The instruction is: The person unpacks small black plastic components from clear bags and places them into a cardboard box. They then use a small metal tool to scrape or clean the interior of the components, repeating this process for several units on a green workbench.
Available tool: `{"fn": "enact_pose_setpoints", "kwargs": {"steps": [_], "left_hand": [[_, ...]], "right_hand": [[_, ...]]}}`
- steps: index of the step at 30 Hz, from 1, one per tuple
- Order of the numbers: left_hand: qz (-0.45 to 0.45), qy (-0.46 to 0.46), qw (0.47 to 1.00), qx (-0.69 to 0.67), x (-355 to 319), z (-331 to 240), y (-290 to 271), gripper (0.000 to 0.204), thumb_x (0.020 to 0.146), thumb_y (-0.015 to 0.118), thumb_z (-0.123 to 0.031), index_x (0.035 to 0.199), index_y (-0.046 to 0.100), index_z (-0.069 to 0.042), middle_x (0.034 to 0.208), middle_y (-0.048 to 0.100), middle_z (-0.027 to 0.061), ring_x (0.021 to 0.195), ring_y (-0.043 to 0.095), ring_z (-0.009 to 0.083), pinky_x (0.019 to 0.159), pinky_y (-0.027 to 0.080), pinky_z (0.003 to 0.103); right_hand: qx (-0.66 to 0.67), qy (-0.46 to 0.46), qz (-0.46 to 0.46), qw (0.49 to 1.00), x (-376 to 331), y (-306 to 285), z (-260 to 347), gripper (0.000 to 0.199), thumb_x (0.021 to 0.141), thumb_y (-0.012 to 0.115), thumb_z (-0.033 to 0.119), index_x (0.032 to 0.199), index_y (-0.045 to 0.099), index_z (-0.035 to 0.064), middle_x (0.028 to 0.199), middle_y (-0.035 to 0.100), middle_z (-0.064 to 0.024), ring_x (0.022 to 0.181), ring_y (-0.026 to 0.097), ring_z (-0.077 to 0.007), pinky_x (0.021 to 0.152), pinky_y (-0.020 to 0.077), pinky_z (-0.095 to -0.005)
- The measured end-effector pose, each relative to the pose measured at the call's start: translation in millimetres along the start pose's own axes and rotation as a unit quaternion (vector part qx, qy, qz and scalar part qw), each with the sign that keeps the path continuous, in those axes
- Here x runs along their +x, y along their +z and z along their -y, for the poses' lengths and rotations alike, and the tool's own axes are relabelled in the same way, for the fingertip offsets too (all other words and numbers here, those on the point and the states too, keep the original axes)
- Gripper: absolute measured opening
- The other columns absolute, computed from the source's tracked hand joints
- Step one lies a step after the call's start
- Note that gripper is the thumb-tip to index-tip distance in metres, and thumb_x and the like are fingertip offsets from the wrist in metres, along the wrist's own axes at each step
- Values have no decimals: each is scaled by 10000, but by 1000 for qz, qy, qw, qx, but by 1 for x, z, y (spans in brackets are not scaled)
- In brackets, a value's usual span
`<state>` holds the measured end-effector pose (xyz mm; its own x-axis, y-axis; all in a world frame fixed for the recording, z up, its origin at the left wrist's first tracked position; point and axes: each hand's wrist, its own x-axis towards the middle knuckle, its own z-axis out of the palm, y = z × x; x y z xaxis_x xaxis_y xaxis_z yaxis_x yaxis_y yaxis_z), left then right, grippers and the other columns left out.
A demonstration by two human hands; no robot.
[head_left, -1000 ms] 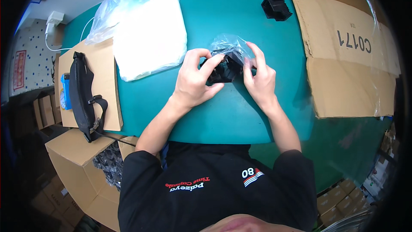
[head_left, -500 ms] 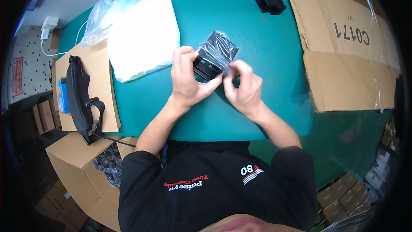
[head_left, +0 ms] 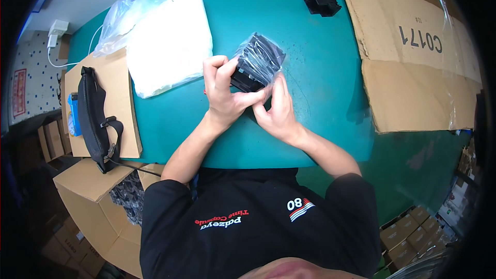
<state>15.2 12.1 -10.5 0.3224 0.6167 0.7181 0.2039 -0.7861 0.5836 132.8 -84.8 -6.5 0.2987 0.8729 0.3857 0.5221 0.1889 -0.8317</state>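
Over the green table mat, a black plastic part (head_left: 249,77) sits partly inside a clear plastic bag (head_left: 262,58). My left hand (head_left: 225,90) grips its left side and near edge, with the thumb stretched along the near edge. My right hand (head_left: 279,113) is closed at the lower right corner, where its fingers press the bag's film against the part. The two hands meet near the thumbs. Near the far edge of the mat lies a second black plastic part (head_left: 321,2), unwrapped and apart from both hands.
A stack of white bags (head_left: 168,46) lies left of my hands. Further left, a black waist pouch (head_left: 93,119) rests on cardboard. An opened carton (head_left: 408,67) covers the right side. Below the table's left edge, a box (head_left: 85,181) holds several dark wrapped pieces.
My right hand has shifted left and inward, closer to my left hand. The clear bag now lies further down over the black part.
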Motion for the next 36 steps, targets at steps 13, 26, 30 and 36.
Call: {"fn": "enact_pose_setpoints", "kwargs": {"steps": [13, 26, 30, 36], "left_hand": [[96, 110, 987, -72, -8, -15, 9, 420, 806, 785, 55, 1147, 549, -9, 737, 571, 83, 541, 550, 216, 483, 436, 347], [145, -149, 978, 5, -4, -15, -7, 490, 877, 708, -38, 1316, 501, 32, 771, 687, 157, 614, 690, 262, 555, 516, 352], [71, -100, 984, 131, 18, -7, -17, 191, 928, 661, -103, 1111, 658, -47, 663, 650, 155, 559, 656, 337, 500, 491, 432], [100, -191, 976, 40, 18, 3, -19, 127, 944, 644, -109, 1046, 631, -36, 624, 592, 154, 507, 583, 253, 483, 444, 386]], "right_hand": [[-25, 7, -141, 990, 29, -25, -34, 170, 903, 693, -8, 931, 525, -4, 841, 495, -115, 655, 503, -202, 585, 440, -331], [-45, -148, -50, 987, 17, -30, -26, 190, 908, 645, -32, 1086, 590, 8, 893, 584, -147, 642, 606, -268, 561, 512, -352], [-94, -107, -35, 989, 20, -32, -8, 345, 935, 483, -163, 1237, 603, -46, 1053, 575, -154, 620, 610, -156, 491, 501, -291], [31, -298, 12, 954, 17, -43, -14, 510, 845, 786, 120, 1301, 598, -5, 1224, 501, -172, 689, 618, -153, 522, 500, -270]]}}
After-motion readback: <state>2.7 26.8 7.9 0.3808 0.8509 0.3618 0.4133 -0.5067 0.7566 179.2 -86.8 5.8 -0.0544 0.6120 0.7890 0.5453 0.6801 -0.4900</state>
